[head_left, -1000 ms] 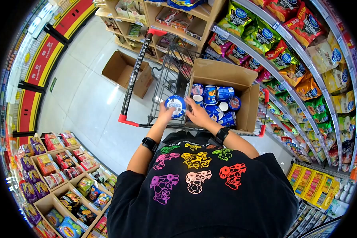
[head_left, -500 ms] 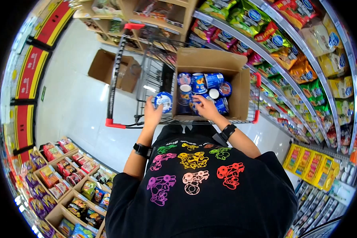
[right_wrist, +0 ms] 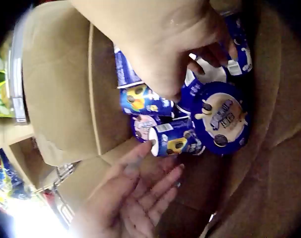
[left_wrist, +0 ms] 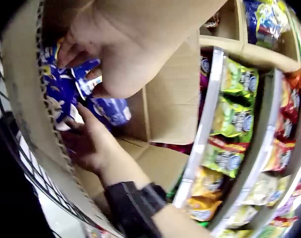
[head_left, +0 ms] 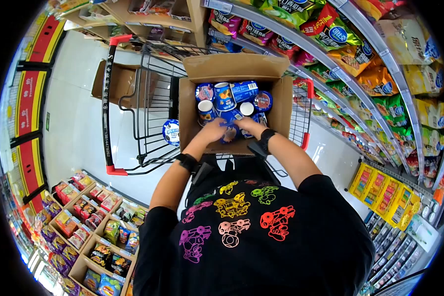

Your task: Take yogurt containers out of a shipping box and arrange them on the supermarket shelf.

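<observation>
Several blue snack cups (head_left: 225, 96) lie jumbled in an open cardboard box (head_left: 192, 143). Both hands reach in over its near side. My left hand (head_left: 221, 130) has its fingers spread beside the cups; in the right wrist view that hand (right_wrist: 135, 198) shows extended fingers near a cup's white end. Around a blue cup (right_wrist: 207, 72) curl the fingers and thumb of my right hand (head_left: 250, 127), partly hiding it. Close by, another cup shows its round printed lid (right_wrist: 222, 118). One more blue cup (head_left: 171, 132) stands outside the box, to its left.
The box sits in a wire shopping cart (head_left: 301, 106) whose handle (head_left: 106, 103) is at left. Another cardboard box (head_left: 116, 84) lies on the floor beyond. Shelves of snack bags (head_left: 375, 79) curve along the right; snack bins (head_left: 101, 222) stand at lower left.
My left hand has let go of the lidded cup left of the box and moved right into the box. My right hand has gone down among the cups.
</observation>
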### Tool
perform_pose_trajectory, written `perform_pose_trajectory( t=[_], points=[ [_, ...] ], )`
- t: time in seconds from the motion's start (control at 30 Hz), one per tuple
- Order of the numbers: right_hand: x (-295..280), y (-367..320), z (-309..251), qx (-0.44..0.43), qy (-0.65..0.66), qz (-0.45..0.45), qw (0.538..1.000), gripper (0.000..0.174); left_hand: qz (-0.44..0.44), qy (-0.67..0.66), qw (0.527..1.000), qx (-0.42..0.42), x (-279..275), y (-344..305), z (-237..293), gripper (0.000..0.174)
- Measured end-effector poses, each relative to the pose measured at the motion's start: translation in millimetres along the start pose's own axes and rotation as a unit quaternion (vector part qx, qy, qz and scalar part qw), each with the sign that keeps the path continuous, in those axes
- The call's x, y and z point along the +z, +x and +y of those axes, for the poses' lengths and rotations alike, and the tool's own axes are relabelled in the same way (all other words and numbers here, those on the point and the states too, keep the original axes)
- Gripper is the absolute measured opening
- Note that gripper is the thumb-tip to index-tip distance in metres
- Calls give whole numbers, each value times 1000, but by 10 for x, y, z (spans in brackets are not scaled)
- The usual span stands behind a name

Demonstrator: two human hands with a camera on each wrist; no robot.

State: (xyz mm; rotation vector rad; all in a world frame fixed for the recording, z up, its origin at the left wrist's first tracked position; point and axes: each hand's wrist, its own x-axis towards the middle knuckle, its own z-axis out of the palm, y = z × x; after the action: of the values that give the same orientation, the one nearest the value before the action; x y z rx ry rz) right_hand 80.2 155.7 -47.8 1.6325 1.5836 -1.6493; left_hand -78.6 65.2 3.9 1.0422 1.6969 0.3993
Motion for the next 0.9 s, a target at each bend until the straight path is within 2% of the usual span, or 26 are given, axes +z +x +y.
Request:
perform_pose_trajectory(
  t=[0.03, 0.07, 0.1, 0.13, 0.17, 0.23, 0.37, 0.43, 0.47, 0.57, 0.63, 0.7, 0.73, 0.83, 0.9],
  points=[
    [231, 581, 432, -7, -28, 27, 999, 53, -4, 36, 999, -30, 36, -16, 54, 44],
    [275, 592, 443, 21, 0, -2, 1000, 55, 0, 76, 994, -72, 179, 122, -140, 51],
    [336, 529, 417, 48, 26, -31, 998, 57, -47, 105, 986, -118, 250, 191, -263, 58],
    [317, 257, 250, 79, 99, -47, 991, 61, -47, 102, 985, -131, 360, 197, -366, 58],
    [389, 238, 266, 113, 137, -26, 984, 62, -47, 96, 984, -144, 458, 184, -437, 58],
    [410, 267, 425, 66, 290, -42, 954, 61, -63, 48, 985, -153, 547, 162, -499, 61],
    [392, 476, 634, 76, 242, 4, 967, 50, -48, -10, 991, -125, 453, 144, -440, 71],
    [294, 374, 482, 101, 210, 26, 972, 43, -13, -36, 991, -128, 392, 177, -460, 62],
    [153, 71, 237, 50, 206, 35, 977, 33, 3, -48, 991, -129, 357, 175, -465, 58],
    [-104, -315, -33, -81, 246, 40, 965, 26, 58, -93, 990, -90, 30, -147, -7, 47],
    [-283, -612, -287, -129, 285, 31, 949, 19, 121, -91, 988, 1, -200, -408, 232, 41],
    [-489, -1052, -615, -164, 351, 2, 922, 24, 168, -88, 978, 81, -560, -771, 611, 41],
    [-537, -1221, -758, -211, 356, 6, 910, 25, 191, -110, 968, 118, -702, -936, 739, 41],
    [-480, -1795, -1284, -333, 369, 12, 867, 29, 245, -209, 922, 215, -988, -1270, 807, 45],
    [-277, -1964, -1522, -397, 375, 6, 838, 30, 255, -238, 906, 240, -1214, -1480, 774, 48]
  ],
)
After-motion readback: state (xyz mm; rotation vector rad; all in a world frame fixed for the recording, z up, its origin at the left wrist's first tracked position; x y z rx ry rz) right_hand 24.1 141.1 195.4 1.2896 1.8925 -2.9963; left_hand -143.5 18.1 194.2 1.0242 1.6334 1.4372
